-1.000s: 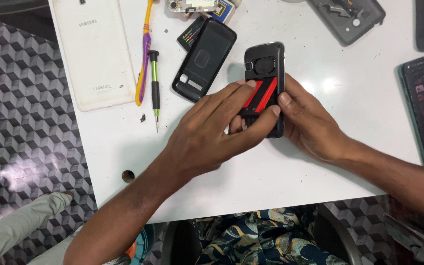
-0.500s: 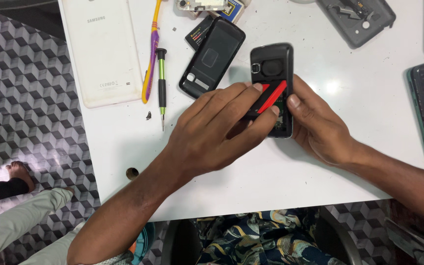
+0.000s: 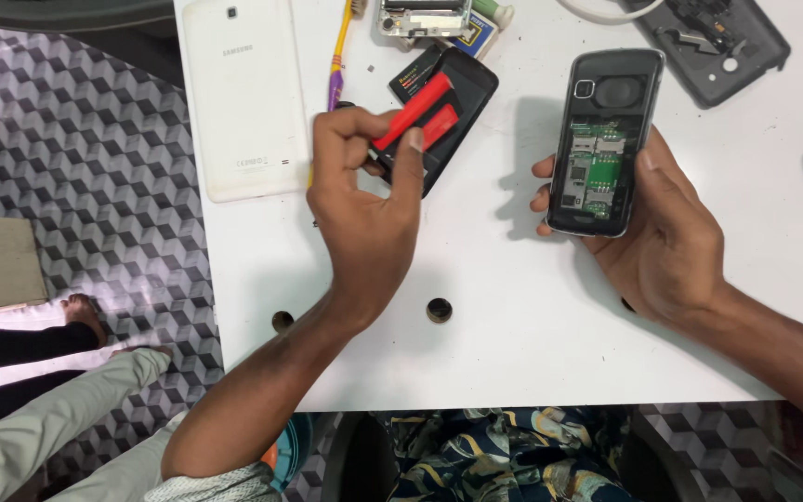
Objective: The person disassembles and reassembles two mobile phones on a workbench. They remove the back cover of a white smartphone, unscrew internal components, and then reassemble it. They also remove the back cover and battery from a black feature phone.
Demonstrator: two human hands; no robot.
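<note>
While the back of the phone [image 3: 606, 139] lies open, showing a green circuit board and bare card slots, the right hand [image 3: 662, 232] cradles it from below, fingers curled round its long edges, just off the right side of the black back cover [image 3: 462, 93] lying on the white table [image 3: 513, 325]. The left hand [image 3: 369, 200] hovers over that cover, thumb and fingertips pinched on a flat red pry tool [image 3: 413, 112], whose far end slants up across the cover. The tool looks thin, light and somewhat springy, best gripped near its lower end as it is now. The phone looks small, rigid and light, but with its board exposed it is likely fragile inside; its smooth rim is the safe place to hold, keeping fingers off the circuitry. Left of the cover lie a yellow toothbrush [image 3: 344, 42] and a white tablet [image 3: 243, 93], face down; well to the cover's right sits a grey casing [image 3: 727, 46] with loose parts.
</note>
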